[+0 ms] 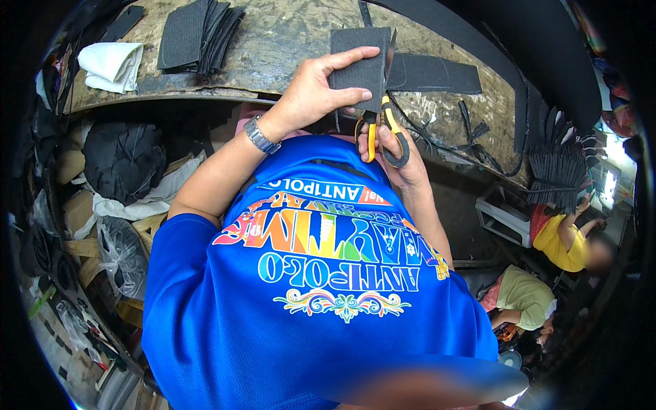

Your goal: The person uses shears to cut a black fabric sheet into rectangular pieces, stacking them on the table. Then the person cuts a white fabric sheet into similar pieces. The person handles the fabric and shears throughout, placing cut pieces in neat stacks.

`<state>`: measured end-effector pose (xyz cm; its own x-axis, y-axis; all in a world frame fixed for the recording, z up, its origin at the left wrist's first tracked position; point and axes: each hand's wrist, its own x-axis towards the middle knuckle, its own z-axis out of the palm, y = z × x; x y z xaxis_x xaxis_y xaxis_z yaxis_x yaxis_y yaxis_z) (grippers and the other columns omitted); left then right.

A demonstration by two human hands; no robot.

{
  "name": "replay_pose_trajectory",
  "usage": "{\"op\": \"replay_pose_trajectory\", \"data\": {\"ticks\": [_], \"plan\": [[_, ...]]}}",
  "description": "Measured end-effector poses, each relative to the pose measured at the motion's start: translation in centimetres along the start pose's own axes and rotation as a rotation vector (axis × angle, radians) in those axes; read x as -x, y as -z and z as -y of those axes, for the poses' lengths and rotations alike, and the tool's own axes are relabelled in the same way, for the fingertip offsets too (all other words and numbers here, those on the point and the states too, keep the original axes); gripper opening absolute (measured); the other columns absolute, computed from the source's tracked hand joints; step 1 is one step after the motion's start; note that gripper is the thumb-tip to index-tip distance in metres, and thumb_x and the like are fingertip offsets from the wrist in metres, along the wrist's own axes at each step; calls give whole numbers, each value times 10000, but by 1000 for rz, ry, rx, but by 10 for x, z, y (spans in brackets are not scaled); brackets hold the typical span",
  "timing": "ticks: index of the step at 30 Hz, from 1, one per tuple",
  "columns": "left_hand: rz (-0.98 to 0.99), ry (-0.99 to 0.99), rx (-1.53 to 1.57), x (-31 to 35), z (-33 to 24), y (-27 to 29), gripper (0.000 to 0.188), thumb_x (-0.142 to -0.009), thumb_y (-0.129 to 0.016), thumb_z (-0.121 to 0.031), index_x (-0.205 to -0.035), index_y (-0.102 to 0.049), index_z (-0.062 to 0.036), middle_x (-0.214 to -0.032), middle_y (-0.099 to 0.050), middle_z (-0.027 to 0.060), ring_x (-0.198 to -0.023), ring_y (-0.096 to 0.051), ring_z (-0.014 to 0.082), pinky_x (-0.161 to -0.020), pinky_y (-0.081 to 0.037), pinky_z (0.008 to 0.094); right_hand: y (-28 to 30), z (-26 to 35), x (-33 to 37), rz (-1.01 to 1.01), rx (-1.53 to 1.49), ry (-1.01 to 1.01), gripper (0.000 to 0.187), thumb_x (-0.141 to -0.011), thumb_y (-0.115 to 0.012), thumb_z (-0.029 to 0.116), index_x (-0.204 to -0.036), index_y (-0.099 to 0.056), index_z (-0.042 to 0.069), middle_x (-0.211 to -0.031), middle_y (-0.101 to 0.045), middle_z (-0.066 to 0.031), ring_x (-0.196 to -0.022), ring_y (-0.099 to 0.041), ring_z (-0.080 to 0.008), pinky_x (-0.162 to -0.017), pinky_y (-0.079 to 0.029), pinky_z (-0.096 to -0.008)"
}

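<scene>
My left hand [328,85] grips a dark grey, felt-like rectangular piece [361,65] over the front edge of the worktable, thumb and fingers closed on it. Yellow-and-black handled scissors [385,126] are in my right hand [403,154], its fingers through the handle loops. Their blades run up along the right edge of the piece and show only in part. Just right of the blades, a longer dark strip [437,74] lies flat on the table.
The worn wooden worktable [273,51] carries a stack of dark pieces [198,37] and a folded white cloth [111,66]. Thin black cords [471,130] lie at its right. A bundle of black strips [557,174] hangs beyond. Two people sit at lower right. Black bags [123,160] fill the left.
</scene>
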<state>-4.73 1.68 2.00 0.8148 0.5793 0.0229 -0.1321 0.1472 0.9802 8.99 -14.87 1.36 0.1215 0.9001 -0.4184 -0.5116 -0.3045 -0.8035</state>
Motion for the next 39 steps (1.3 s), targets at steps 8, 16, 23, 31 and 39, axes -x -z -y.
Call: {"op": "replay_pose_trajectory", "data": {"ticks": [8, 16, 23, 31, 39], "plan": [[13, -33, -27, 3, -1, -6, 604, -841, -719, -11, -1404, -529, -118, -1122, -654, 32, -858, -622, 46, -646, -561, 191, -5, -6, 1, -20, -17, 84, 363, -934, -656, 347, -1074, -553, 28, -775, -589, -58, -662, -550, -102, -604, -440, -222], [-5, -53, -99, 6, -1, -7, 601, -839, -723, -17, -1401, -532, -110, -1125, -644, 33, -854, -614, 47, -648, -548, 188, -11, -7, 3, -94, 36, 100, 298, -949, -654, 293, -1057, -551, 35, -722, -557, -15, -605, -524, -65, -547, -432, -191], [-25, -46, -148, 6, 5, -8, 542, -852, -712, -33, -1370, -563, -98, -1095, -653, 32, -873, -612, 64, -690, -544, 211, -15, -6, 3, -142, 51, 56, 240, -934, -679, 241, -1005, -560, 45, -684, -550, -8, -551, -502, -51, -479, -405, -182], [-158, -322, -662, 10, -22, 33, 314, -892, -651, -67, -1205, -668, -72, -1097, -648, 93, -1072, -575, 219, -965, -433, 313, -14, -4, 0, -199, 7, 34, 205, -923, -674, 202, -978, -570, 35, -666, -549, -24, -519, -501, -94, -483, -402, -217], [-692, -268, -673, 44, -104, 172, 270, -882, -684, -108, -1139, -656, -31, -1162, -623, 80, -1108, -572, 181, -994, -440, 336, -13, -11, -8, -138, 2, 8, 176, -941, -656, 189, -994, -575, 42, -667, -576, -39, -525, -508, -90, -503, -417, -216]]}}
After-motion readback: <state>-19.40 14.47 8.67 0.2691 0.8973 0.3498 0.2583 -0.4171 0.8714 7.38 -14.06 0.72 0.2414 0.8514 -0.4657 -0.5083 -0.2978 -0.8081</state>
